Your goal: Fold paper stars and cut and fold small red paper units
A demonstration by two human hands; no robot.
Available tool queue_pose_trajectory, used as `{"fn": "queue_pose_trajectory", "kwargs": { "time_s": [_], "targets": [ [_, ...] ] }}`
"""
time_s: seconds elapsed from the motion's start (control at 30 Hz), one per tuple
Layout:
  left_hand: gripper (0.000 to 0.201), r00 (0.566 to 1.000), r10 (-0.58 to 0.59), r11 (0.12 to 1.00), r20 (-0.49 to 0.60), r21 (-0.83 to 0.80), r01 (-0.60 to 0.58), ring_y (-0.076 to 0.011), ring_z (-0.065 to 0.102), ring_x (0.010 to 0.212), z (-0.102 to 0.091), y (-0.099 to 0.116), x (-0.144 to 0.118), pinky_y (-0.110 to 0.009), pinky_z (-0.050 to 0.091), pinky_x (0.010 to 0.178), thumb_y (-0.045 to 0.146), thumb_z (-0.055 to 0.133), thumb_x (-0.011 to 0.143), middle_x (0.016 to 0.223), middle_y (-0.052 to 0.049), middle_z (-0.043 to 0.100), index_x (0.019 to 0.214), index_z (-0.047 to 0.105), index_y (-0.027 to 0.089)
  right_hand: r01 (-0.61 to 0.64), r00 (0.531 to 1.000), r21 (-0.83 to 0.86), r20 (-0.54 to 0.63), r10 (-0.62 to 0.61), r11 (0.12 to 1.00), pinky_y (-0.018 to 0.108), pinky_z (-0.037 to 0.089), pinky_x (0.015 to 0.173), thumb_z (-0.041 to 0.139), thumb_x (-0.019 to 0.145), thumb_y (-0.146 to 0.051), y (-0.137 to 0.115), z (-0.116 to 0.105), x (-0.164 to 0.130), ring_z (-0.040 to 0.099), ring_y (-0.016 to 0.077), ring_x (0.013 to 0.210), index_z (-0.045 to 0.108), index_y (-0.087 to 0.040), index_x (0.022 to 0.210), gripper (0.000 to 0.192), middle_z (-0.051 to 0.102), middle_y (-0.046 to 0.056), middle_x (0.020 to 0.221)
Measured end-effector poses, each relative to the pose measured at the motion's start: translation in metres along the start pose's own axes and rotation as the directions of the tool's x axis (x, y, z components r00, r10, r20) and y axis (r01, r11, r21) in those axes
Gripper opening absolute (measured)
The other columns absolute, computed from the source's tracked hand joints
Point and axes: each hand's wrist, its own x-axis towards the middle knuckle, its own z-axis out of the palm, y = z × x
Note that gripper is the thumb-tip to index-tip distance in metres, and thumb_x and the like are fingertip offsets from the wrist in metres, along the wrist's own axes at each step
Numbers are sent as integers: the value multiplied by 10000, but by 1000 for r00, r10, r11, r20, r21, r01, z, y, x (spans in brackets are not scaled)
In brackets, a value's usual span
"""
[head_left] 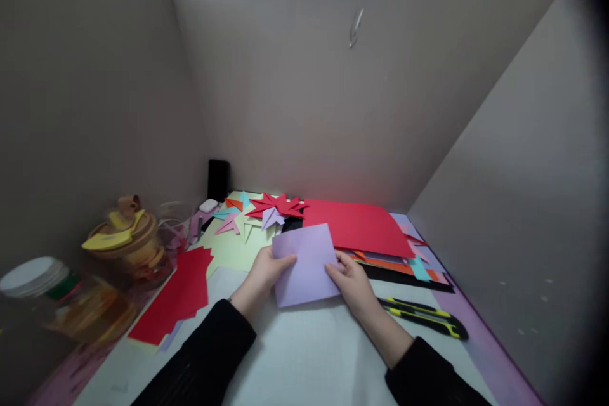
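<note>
Both of my hands hold a lilac sheet of paper (305,262) just above the white table top (304,355). My left hand (264,274) grips its left edge, thumb on top. My right hand (351,281) grips its lower right edge. Behind the sheet lies a folded red paper star (276,205) with a small lilac folded piece (271,217) beside it. Black sleeves cover both forearms.
A stack of coloured sheets topped by red (356,227) lies at the right back. Two yellow-black utility knives (423,316) lie right of my right hand. Red paper pieces (178,295) lie left, beside jars (128,247). Grey cardboard walls (309,95) enclose the desk.
</note>
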Motion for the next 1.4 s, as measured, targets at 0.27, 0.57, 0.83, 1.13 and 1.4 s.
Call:
{"fn": "queue_pose_trajectory", "kwargs": {
  "time_s": [0.27, 0.57, 0.83, 1.13, 1.4],
  "targets": [
    [304, 903, 181, 920, -391, -257, -296, -181, 671, 792, -45, 37, 2, -238, 522, 690, 87, 651, 661, 888, -74, 722, 963, 650, 123, 18, 974, -174, -218, -56, 985, 220, 363, 392, 621, 697, -475, -14, -22, 11, 535, 136, 466, 579, -136, 1047, 489, 620, 11, 629],
    [495, 992, -77, 976, -99, -211, 55, -235, 683, 794, -44, -17, -48, -290, 524, 666, 203, 750, 641, 935, -97, 713, 1095, 569, 127, 405, 871, -579, 9, -492, 707, 295, 489, 654, 512, 807, -226, -4, -33, 14, 567, 165, 727, 581, -164, 1122, 329, 606, 91, 943],
    [625, 1000, -13, 983, -23, -181, 9, -230, 662, 857, -44, -18, -50, -294, 511, 716, 126, 699, 600, 1032, -93, 682, 1196, 514, 150, 706, 686, -415, 601, -410, 574, 347, 504, 854, 532, 854, -153, 0, -14, -12, 597, 195, 1033, 677, -293, 1090, 310, 578, 94, 1247],
    [798, 992, -99, 984, -82, -154, 86, -183, 641, 643, -51, -7, -54, -274, 500, 584, 315, 764, 628, 793, -45, 667, 1319, 399, 151, 489, 725, -259, 652, -223, 833, 331, 509, 860, 613, 840, -267, -6, -2, -23, 651, 193, 977, 732, -281, 962, 171, 686, 68, 1093],
    [718, 992, -121, 983, 25, -134, 123, -151, 606, 567, -47, -5, -59, -212, 426, 513, 371, 734, 684, 703, -22, 658, 1319, 458, 177, 286, 944, -301, 251, -214, 910, 406, 458, 902, 632, 799, -408, -8, -6, -13, 565, 234, 1024, 677, -196, 719, 230, 546, 112, 1171]
  ]
}}
